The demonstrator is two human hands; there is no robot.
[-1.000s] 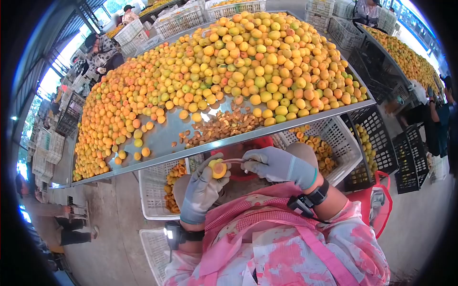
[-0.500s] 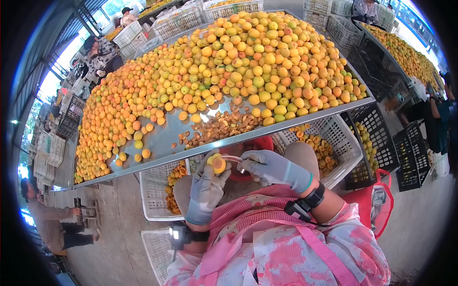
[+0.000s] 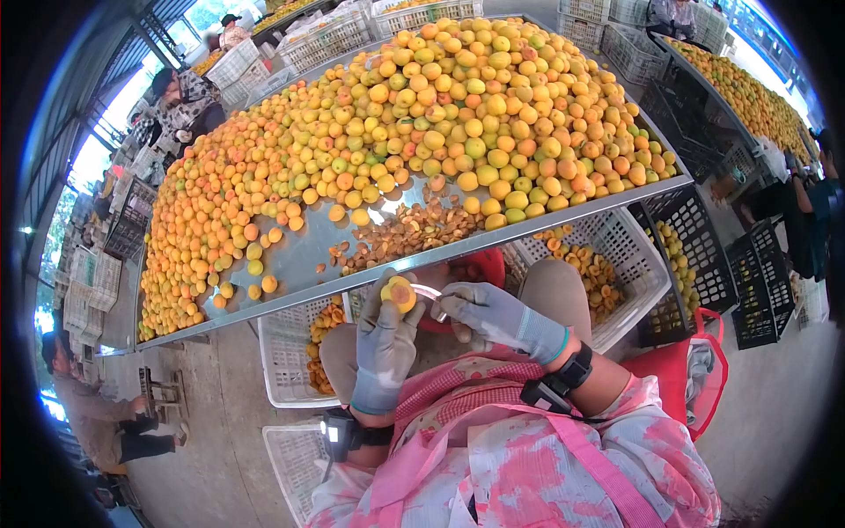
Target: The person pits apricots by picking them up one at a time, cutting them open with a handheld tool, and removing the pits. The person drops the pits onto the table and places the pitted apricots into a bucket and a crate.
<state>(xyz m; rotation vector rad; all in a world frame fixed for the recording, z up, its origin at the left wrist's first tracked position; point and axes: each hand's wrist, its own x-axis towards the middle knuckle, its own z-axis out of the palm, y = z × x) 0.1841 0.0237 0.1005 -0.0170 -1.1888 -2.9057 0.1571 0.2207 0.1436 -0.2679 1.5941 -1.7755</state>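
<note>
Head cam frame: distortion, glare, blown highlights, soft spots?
Head view: heavy fisheye bows the table rim, black vignette rings the frame; daylight blows out at left and top right; glare patch on the bare metal; left hand, apricot, right hand and thin tool look sharp.

The grey-gloved left grip (image 3: 387,339) wraps the small yellow-orange apricot (image 3: 400,295) and hides its underside. The thin pale tool (image 3: 429,291) runs from the fruit into the grey-gloved right grip (image 3: 497,315), which covers its handle; its kind is too small to tell. Just beyond both grips, the round red plastic basin (image 3: 482,262) is mostly hidden by the steel bench (image 3: 290,290) edge. Left of the left grip, the bench also covers part of the white plastic lattice crate (image 3: 286,352).
</note>
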